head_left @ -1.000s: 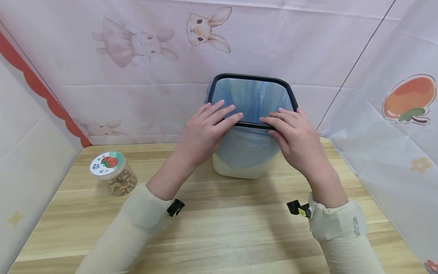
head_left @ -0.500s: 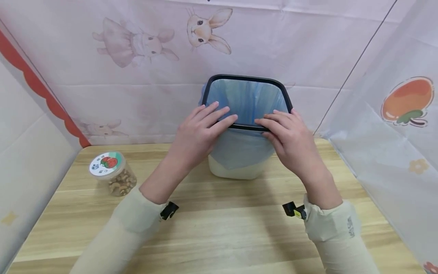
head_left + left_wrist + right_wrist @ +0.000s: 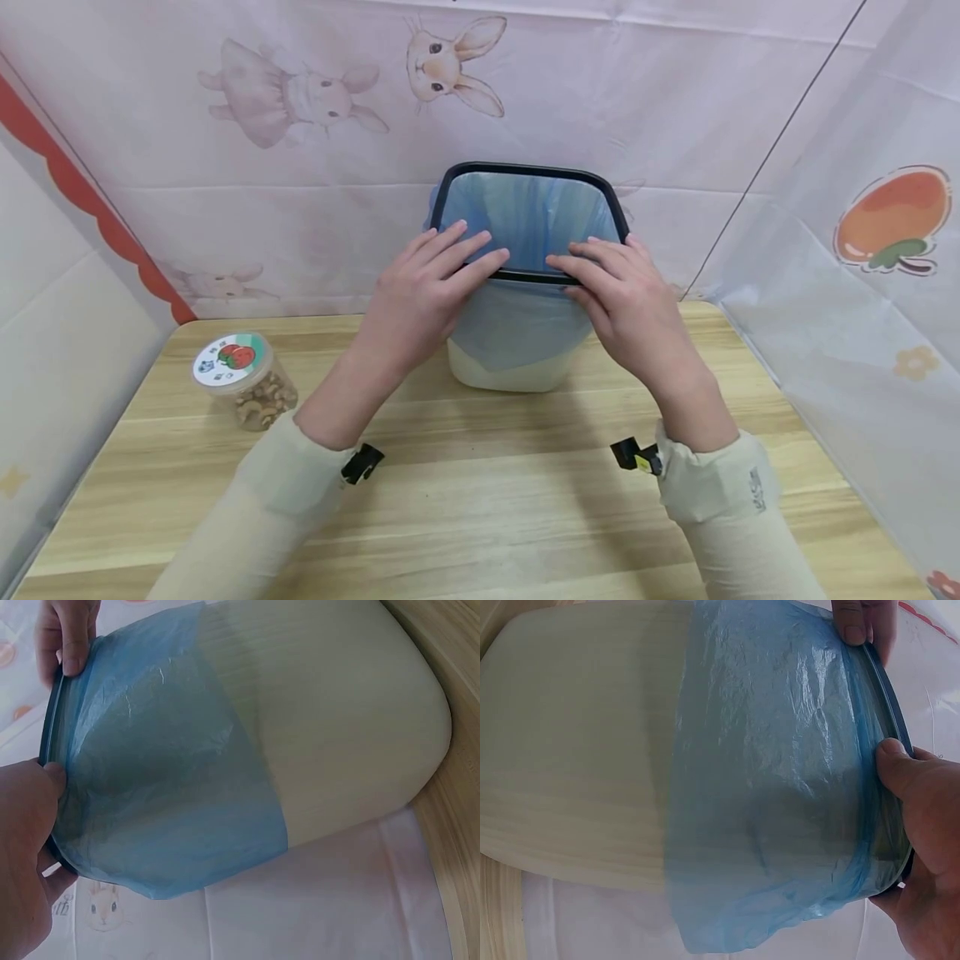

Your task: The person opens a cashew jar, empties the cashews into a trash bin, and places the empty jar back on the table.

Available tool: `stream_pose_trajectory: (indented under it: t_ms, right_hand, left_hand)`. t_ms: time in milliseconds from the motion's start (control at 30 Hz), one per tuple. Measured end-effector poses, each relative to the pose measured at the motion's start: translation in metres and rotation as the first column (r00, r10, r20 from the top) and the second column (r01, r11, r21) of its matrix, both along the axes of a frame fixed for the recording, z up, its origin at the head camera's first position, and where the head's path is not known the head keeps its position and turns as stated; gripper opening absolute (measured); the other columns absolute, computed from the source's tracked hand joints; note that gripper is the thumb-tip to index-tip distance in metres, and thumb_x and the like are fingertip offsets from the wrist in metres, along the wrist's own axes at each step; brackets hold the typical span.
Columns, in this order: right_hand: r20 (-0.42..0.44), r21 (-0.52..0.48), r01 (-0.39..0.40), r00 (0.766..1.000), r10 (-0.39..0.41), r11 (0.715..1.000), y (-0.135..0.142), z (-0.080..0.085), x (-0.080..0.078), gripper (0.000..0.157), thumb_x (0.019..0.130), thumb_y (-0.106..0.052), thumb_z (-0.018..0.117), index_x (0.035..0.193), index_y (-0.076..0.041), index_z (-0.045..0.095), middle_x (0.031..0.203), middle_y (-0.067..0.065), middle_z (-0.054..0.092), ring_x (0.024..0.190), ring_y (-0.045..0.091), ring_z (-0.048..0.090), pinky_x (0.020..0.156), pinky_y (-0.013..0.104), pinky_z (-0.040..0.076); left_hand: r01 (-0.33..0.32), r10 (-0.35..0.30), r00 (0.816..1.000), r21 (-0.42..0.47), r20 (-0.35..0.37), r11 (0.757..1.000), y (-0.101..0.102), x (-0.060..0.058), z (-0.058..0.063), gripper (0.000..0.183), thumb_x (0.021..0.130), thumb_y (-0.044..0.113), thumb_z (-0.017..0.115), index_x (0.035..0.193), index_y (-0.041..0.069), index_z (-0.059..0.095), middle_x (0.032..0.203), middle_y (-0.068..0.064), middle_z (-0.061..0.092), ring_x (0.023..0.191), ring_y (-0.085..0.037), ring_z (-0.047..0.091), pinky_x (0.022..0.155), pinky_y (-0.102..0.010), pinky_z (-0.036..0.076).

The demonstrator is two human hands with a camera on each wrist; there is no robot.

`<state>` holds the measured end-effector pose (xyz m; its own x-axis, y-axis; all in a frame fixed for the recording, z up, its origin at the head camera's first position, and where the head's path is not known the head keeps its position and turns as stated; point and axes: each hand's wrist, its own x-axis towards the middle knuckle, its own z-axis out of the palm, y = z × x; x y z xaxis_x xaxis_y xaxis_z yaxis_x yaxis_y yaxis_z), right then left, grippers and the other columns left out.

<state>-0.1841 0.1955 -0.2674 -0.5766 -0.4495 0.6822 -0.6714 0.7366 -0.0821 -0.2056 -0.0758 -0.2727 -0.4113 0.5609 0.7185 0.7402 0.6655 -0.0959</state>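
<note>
A left hand (image 3: pixel 420 287) and a right hand (image 3: pixel 624 292) grip the black rim (image 3: pixel 525 277) of a bin (image 3: pixel 506 379).
Each pinches it near a front corner, thumb outside, fingers over into the opening. The blue bag (image 3: pixel 521 321) lines the inside and hangs outside over the upper wall, leaving the pale lower part bare. The bin stands on the wood-grain surface (image 3: pixel 480 508), near the rabbit-print backdrop (image 3: pixel 337 225); a lidded jar (image 3: pixel 243 379) of nuts stands to its left, apart.
</note>
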Motion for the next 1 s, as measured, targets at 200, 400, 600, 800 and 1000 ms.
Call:
stream_pose_trajectory:
  t_ms: [200,400,600,800,1000]
  right_hand:
    - [-0.004,0.004,-0.008,1.000,0.008,1.000,-0.001,0.000,-0.003,0.035,0.095,-0.015,0.067,0.130,-0.020,0.067,0.130,0.011,0.064,0.127,0.034,0.055,0.116,0.063,0.024]
    - [0.002,-0.001,-0.017,1.000,0.017,1.000,-0.003,0.000,-0.006,0.035,0.095,-0.014,0.067,0.130,-0.020,0.068,0.130,0.010,0.065,0.128,0.033,0.055,0.116,0.062,0.024]
    - [0.000,-0.013,-0.042,0.999,0.042,0.999,-0.008,-0.001,-0.009,0.034,0.094,-0.013,0.068,0.128,-0.020,0.069,0.128,0.010,0.065,0.127,0.033,0.055,0.117,0.062,0.024]
    - [0.001,-0.007,-0.068,0.998,0.068,0.998,-0.013,-0.002,-0.012,0.034,0.095,-0.013,0.068,0.128,-0.019,0.069,0.127,0.007,0.065,0.126,0.031,0.055,0.117,0.061,0.024]
    - [-0.002,-0.013,-0.099,0.995,0.099,0.995,-0.019,-0.002,-0.015,0.033,0.095,-0.013,0.068,0.127,-0.018,0.070,0.125,0.007,0.066,0.124,0.027,0.056,0.116,0.062,0.026]
  left_hand:
    - [-0.002,0.002,1.000,0.004,-0.008,1.000,-0.001,0.000,0.001,0.042,0.098,0.009,0.063,0.137,0.022,0.062,0.141,-0.006,0.060,0.136,-0.031,0.050,0.112,-0.050,0.039]
    - [-0.017,0.017,1.000,0.000,-0.013,1.000,-0.003,0.001,0.001,0.043,0.097,0.009,0.064,0.138,0.022,0.062,0.140,-0.006,0.060,0.137,-0.031,0.049,0.113,-0.051,0.039]
    - [-0.028,0.029,0.999,0.014,-0.023,0.999,-0.007,0.003,-0.001,0.042,0.096,0.008,0.064,0.136,0.022,0.063,0.138,-0.006,0.062,0.135,-0.031,0.051,0.112,-0.051,0.039]
    - [-0.037,0.038,0.999,0.021,-0.032,0.999,-0.014,0.005,-0.004,0.041,0.097,0.007,0.064,0.135,0.021,0.064,0.136,-0.007,0.063,0.133,-0.032,0.052,0.112,-0.051,0.039]
    - [-0.050,0.050,0.998,0.021,-0.026,0.999,-0.019,0.007,-0.004,0.041,0.097,0.006,0.063,0.136,0.021,0.063,0.136,-0.007,0.063,0.134,-0.032,0.052,0.112,-0.052,0.038]
